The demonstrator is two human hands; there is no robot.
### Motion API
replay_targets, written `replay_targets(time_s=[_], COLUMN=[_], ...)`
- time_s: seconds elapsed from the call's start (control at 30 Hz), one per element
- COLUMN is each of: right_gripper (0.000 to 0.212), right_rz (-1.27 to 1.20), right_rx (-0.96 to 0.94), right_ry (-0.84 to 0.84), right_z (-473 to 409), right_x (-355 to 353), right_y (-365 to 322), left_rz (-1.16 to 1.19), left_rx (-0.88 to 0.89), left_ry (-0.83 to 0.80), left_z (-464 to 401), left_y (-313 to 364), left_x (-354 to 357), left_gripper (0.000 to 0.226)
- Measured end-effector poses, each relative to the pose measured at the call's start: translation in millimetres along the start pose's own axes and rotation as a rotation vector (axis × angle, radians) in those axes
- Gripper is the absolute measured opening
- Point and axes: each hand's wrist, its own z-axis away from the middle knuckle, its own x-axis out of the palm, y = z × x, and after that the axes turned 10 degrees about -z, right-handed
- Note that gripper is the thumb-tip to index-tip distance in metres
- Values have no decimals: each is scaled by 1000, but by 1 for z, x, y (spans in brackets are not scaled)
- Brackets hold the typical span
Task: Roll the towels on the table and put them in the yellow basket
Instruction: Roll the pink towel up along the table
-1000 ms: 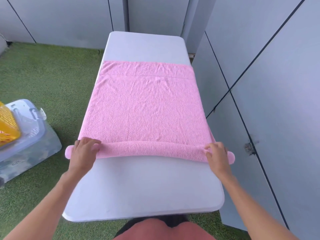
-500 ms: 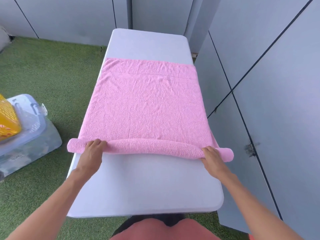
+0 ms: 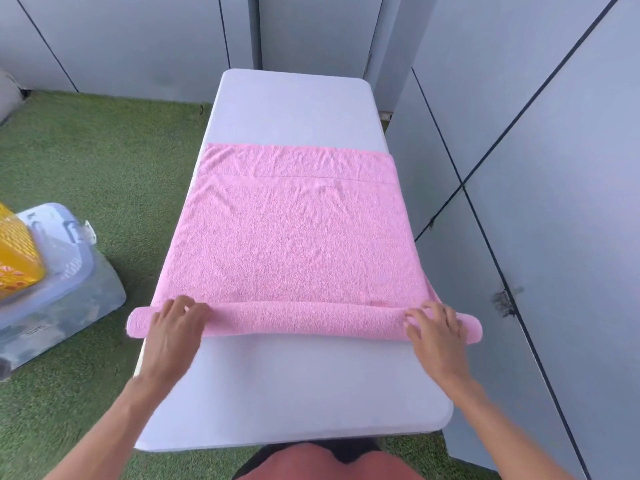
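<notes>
Two hands work the roll: left hand [image 3: 178, 322] and right hand [image 3: 437, 329] rest fingers-forward, loosely spread, pressing its ends without gripping. The pink towel [image 3: 294, 237] lies on the table [image 3: 291, 386], near edge rolled, remainder flat. Soft, light terry likely sags; hold near both ends. Compared with a moment ago, the roll looks thicker. The yellow basket [image 3: 17, 254] stands left, well apart.

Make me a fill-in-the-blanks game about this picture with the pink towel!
1. The towel on the table is ____ in colour.
2. The left hand and right hand rest on the towel's ____ end.
3. The yellow basket sits on a clear plastic ____.

Missing words: pink; rolled; box
</notes>
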Motion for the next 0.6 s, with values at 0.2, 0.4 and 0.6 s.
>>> replay_targets(time_s=[0.2,0.4,0.6], right_gripper=[65,42,44], right_rz=[57,6,-147], right_rx=[-54,-37,83], right_ry=[-176,-338,-767], right_z=[6,-27,-23], right_x=[28,12,-17], right_y=[9,4,13], left_rz=[-15,55,52], left_rx=[108,28,43], left_ry=[-88,-228,-724], left_z=[22,-10,-17], left_y=[6,-4,-14], left_x=[32,17,-10], left_gripper=[73,37,46])
